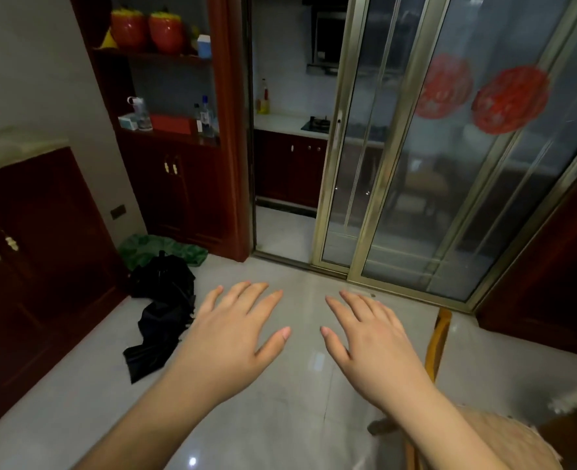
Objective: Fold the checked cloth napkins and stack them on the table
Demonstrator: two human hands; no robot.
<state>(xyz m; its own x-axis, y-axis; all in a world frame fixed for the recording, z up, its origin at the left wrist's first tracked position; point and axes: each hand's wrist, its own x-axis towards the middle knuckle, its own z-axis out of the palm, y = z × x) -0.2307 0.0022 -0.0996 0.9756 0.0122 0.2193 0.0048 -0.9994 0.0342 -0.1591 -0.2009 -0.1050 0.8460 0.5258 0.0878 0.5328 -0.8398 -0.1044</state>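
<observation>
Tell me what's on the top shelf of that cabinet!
On the top shelf stand two red strawberry-shaped jars, a blue-and-white container and something yellow, partly hidden behind the left jar.

The head view looks forward and down, close over the tiled floor (280, 418) toward the sliding doors (415, 164).

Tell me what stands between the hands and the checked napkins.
That cannot be judged: no checked napkin is in view. Left hand and right hand hang open and empty over the bare tiled floor. Only a black cloth lies on the floor to the left.
</observation>
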